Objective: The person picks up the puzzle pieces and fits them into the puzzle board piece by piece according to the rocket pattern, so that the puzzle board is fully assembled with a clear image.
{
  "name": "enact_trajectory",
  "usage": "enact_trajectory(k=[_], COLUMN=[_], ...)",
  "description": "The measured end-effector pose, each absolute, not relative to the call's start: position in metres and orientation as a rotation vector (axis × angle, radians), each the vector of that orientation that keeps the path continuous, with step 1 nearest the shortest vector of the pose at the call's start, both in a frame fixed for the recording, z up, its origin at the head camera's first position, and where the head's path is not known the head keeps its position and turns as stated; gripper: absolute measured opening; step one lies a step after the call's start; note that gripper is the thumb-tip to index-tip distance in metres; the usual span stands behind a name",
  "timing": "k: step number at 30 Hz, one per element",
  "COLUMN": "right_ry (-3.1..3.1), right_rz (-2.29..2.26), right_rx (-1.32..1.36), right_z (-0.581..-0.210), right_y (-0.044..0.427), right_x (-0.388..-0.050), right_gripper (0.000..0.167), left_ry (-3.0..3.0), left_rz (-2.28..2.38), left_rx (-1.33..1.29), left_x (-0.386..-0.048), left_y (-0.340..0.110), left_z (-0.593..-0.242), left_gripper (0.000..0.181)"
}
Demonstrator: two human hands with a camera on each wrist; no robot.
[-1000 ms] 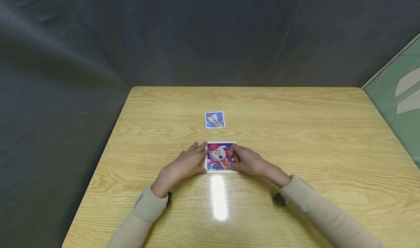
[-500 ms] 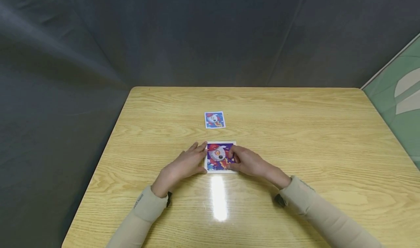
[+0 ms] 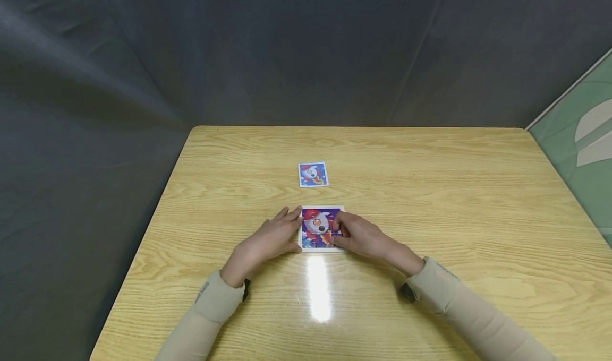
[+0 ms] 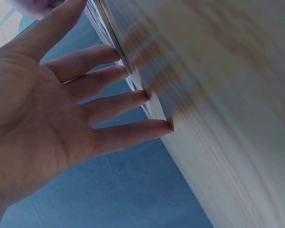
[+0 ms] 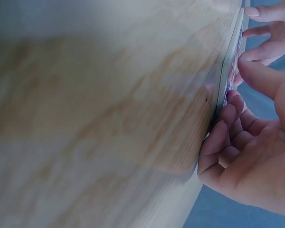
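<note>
A square jigsaw puzzle (image 3: 315,227) with a red, white and purple cartoon picture lies flat in its white-edged tray (image 3: 322,250) on the table. My left hand (image 3: 271,237) rests along the tray's left side, fingers spread and fairly straight; the left wrist view shows its fingertips touching the edge, palm (image 4: 42,109) bare. At the right side, my right hand (image 3: 367,235) curls over the tray, thumb and forefinger pinching at a puzzle piece that they largely hide. In the right wrist view the other fingers (image 5: 218,142) are folded against the table beside the tray.
A small picture card (image 3: 313,174) with a similar cartoon lies flat behind the tray. The wood-grain table (image 3: 454,202) has rounded far corners. Dark cloth (image 3: 306,53) hangs behind it and at the left, and a green panel (image 3: 578,111) stands at the right.
My right thumb has shifted slightly left over the puzzle's lower right part. The left hand, tray and card stay where they were.
</note>
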State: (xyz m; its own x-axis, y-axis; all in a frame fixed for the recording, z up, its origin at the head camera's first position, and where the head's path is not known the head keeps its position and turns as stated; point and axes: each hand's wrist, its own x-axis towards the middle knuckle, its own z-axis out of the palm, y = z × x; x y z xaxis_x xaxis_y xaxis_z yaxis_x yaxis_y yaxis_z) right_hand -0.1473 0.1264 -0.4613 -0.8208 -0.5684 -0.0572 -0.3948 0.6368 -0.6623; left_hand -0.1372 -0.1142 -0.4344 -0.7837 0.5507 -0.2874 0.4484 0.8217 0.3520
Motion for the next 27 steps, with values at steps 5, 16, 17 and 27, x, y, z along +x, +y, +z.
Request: enact_trajectory(k=[5, 16, 17, 27], right_ry=[2.601, 2.592, 2.592, 2.607], right_rz=[-0.96, -0.957, -0.959, -0.959], right_rx=[-0.792, -0.808, -0.81, -0.808], right_z=[-0.4619, -0.4614, -0.4613, -0.4617], right_y=[0.1265, 0.1264, 0.1264, 0.1262], right_x=[-0.1474, -0.1477, -0.1477, -0.1467], right_gripper=[0.02, 0.018, 0.018, 0.019], left_ry=[2.625, 2.626, 2.627, 2.63], left_rz=[0.38, 0.367, 0.366, 0.36], left_rx=[0.753, 0.742, 0.742, 0.759], left_x=[-0.1371, -0.1372, -0.1372, -0.1375], left_y=[-0.1142, -0.1141, -0.1141, -0.1145], left_z=[-0.4341, -0.4349, -0.435, -0.4355], left_gripper=[0.068, 0.068, 0.068, 0.067])
